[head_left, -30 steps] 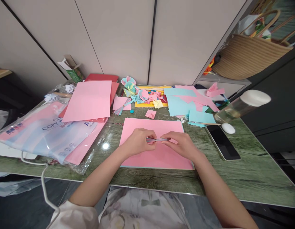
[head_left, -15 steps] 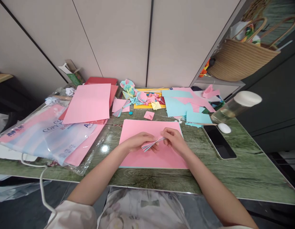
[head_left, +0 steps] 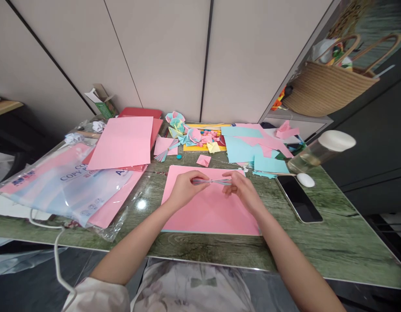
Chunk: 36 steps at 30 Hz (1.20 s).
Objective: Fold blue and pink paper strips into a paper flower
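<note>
Pleated paper bundle (head_left: 215,181), pinched at its middle, sits between the hands above a stack of pink sheets (head_left: 207,212). The left hand (head_left: 184,186) grips its left end between thumb and fingers; the right hand (head_left: 243,191) has fingers at the other end, though whether they pinch it I cannot tell.

At left, a clear printed plastic bag (head_left: 80,182) contains pink paper, with a loose pink sheet (head_left: 124,143) overlapping it. Behind, an open carton (head_left: 105,106) hides its contents. Small coloured balls (head_left: 211,134) lie on a yellow-edged tray (head_left: 195,148), partly covered by folded paper flowers (head_left: 190,135). Over at right, a woven bag (head_left: 327,89) has colourful items poking from its top, and a white-lidded clear bottle (head_left: 309,156) leans in view near a phone (head_left: 299,197). One folded pink square (head_left: 203,160) lies just beyond the stack.
</note>
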Tool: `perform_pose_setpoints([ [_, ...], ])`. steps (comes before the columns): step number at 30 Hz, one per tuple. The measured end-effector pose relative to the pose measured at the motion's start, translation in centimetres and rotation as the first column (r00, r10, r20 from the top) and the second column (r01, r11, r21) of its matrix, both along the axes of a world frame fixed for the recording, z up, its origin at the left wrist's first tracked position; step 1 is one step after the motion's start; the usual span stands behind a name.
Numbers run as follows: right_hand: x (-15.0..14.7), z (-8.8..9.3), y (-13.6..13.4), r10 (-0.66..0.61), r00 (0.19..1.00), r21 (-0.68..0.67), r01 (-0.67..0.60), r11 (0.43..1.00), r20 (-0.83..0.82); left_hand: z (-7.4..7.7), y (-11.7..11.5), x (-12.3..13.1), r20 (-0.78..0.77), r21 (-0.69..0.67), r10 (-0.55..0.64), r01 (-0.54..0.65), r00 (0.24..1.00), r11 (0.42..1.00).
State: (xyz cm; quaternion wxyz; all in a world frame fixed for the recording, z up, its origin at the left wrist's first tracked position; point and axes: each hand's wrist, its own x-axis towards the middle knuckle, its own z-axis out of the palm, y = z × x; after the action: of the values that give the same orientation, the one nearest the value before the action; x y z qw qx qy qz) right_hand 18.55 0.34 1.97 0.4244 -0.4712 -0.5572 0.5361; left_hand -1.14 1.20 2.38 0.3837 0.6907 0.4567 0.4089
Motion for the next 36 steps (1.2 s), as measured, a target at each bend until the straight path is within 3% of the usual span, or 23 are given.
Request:
perform_pose_setpoints([
  [5, 0.5, 1.1, -0.1, -0.030, 0.958, 0.328, -0.067, 0.942, 0.284, 0.6, 0.2, -0.7, -0.023, 0.031, 0.021, -0.020, 1.000, 0.999],
  [12, 0.3, 0.9, -0.5, -0.127, 0.901, 0.510, -0.115, 0.852, 0.414, 1.3, -0.2, -0.6, -0.045, 0.091, -0.073, 0.077, 0.996, 0.993],
  [19, -0.2, 0.4, -1.0, -0.118, 0.920, 0.498, -0.092, 0.862, 0.374, 1.4, -0.8, -0.1, -0.149, 0.379, -0.020, 0.076, 0.989, 0.922],
  [25, -0.4, 0.8, -1.1, -0.084, 0.936, 0.430, -0.076, 0.900, 0.341, 1.1, -1.0, 0.0, -0.173, 0.325, 0.006, 0.052, 0.985, 0.944],
  [30, -0.6, 1.2, -1.2, -0.074, 0.937, 0.473, -0.102, 0.875, 0.340, 1.4, -1.1, -0.2, -0.170, 0.272, -0.021, 0.067, 0.985, 0.960],
  [36, -0.8, 0.8, -1.5, -0.140, 0.957, 0.486, -0.001, 0.874, 0.252, 1.9, -1.3, 0.0, -0.149, 0.265, -0.039, 0.077, 0.988, 0.961],
])
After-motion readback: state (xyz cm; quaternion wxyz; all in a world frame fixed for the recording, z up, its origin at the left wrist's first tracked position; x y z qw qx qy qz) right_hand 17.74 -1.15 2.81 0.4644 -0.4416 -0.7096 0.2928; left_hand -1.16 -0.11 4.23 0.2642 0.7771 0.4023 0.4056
